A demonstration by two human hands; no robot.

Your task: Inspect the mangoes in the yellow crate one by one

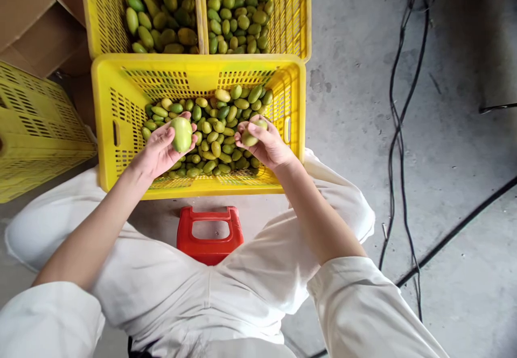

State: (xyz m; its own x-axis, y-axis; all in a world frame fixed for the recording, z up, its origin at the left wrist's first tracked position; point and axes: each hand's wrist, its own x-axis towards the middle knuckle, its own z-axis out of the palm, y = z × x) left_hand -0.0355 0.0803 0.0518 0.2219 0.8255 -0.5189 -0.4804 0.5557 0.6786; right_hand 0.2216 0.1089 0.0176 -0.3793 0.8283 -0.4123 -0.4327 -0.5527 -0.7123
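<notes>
My left hand (161, 145) holds a large, pale green oval fruit (182, 134), thumb on one side and fingertips under the other. In my right hand (269, 145) is another green fruit (254, 133), partly covered by the thumb and fingers. Both hands are above a yellow plastic crate (197, 63) with slotted walls. Inside lie many small oval fruits (215, 148), green to yellowish, most of them smaller than the one in my left hand. The exact kind of fruit cannot be told.
Behind stands a yellow divided crate (307, 19), larger fruits (161, 19) left, smaller ones (238, 19) right. Another yellow crate (40, 126) and cardboard (24, 13) are at left. A red plastic stool (210, 247) shows between my legs. Black cables (398, 126) lie on the concrete floor.
</notes>
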